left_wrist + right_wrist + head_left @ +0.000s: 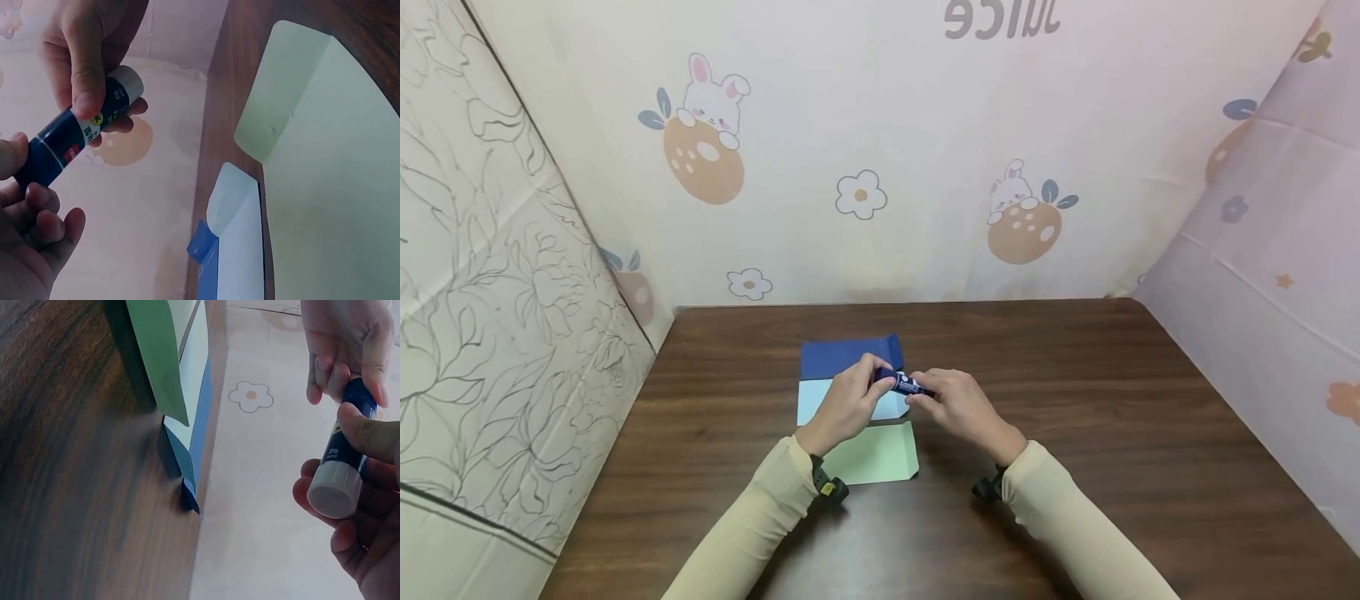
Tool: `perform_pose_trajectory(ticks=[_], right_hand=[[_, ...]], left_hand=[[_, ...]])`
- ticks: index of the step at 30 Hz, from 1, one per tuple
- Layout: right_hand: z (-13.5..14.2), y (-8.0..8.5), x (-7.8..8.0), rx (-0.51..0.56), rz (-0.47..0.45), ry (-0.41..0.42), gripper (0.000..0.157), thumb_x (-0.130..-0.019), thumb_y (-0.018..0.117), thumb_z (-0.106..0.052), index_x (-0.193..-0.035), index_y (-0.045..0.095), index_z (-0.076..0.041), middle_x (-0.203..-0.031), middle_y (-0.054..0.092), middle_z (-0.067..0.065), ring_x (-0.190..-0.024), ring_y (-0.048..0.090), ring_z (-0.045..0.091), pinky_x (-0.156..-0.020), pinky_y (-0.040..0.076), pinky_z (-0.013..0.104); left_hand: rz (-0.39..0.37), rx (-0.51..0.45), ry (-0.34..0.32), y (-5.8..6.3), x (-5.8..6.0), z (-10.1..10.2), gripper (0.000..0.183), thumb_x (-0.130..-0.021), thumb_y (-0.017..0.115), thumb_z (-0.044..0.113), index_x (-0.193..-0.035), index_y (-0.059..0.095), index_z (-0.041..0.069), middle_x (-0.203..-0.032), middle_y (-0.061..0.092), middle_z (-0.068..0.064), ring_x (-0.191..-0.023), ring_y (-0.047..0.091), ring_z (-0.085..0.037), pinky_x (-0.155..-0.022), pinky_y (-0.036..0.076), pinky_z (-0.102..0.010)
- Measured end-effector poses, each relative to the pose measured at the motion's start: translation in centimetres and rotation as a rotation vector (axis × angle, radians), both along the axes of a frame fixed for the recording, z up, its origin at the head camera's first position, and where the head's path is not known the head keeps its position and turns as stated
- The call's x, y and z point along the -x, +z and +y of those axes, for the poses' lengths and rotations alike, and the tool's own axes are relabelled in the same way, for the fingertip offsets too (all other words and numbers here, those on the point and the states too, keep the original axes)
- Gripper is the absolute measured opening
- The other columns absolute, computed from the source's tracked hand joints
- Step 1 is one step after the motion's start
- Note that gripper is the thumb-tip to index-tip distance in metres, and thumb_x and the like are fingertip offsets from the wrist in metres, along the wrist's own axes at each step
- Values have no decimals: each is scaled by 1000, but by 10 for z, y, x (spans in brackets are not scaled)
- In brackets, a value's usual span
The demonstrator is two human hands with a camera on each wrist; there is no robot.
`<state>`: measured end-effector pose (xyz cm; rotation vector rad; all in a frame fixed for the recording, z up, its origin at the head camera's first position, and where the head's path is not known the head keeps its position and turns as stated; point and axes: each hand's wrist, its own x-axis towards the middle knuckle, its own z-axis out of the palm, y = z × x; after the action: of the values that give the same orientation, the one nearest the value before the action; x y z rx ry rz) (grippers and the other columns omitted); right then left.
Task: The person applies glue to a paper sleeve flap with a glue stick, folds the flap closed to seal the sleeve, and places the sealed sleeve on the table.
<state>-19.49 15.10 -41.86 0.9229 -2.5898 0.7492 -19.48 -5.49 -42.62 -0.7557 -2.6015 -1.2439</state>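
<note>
Three paper pieces [812, 400] (one behind another) on the table [1037, 350], glue stick [906, 383] above.

Left sleeve [752, 508]: plain cream; the forearm is covered by it
Right sleeve [1075, 517]: also cream, lightly creased
Left wristband [817, 470]: black, fitted with a dark camera [839, 493] on which a yellow patch [827, 488] is borne
Right wrist device [987, 489]: black, worn just beside the sleeve
Left hand [847, 395], right hand [958, 403]: bare
</note>
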Motion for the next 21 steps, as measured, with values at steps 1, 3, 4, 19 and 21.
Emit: perform_pose_trajectory(ticks=[1,3,4,19,21], right_hand=[[1,0,0,-6,9,-3,28,-82,78,-17,-107,74,-5,-76,64,-2,-60,44,4,-55,40,18],[1,0,1,-20,4,3,26,-84,77,-18,-107,74,-6,-77,65,-2,-61,45,4,-56,41,19],[1,1,1,-20,-17,11,26,-84,76,-19,-107,73,-6,-78,65,-1,-61,45,4,-56,41,19],[1,2,6,6,-372,83,31,-92,68,-21,-117,68,-3,-89,68,5,-69,53,9,-58,46,20],[0,3,5,-15,-386,95,29,-93,67,-21,-115,68,-3,-88,68,4,-69,52,9,-59,46,20]], left_hand=[[-4,-3,1,0,0,1,23,-103,48,24,-114,55,5,-89,58,-2,-69,47,-9,-59,38,-21],[-17,-5,5,0,0,1,24,-103,48,25,-115,55,4,-86,57,-1,-67,46,-9,-58,37,-20],[-28,-8,4,1,1,1,25,-103,48,25,-115,56,5,-83,56,-1,-66,45,-9,-57,36,-20],[3,33,-60,-1,4,-4,27,-101,53,27,-119,63,9,-89,61,2,-73,50,-9,-64,42,-21],[17,30,-59,-1,3,-3,25,-101,53,27,-115,62,8,-88,61,1,-71,49,-9,-63,42,-21]])
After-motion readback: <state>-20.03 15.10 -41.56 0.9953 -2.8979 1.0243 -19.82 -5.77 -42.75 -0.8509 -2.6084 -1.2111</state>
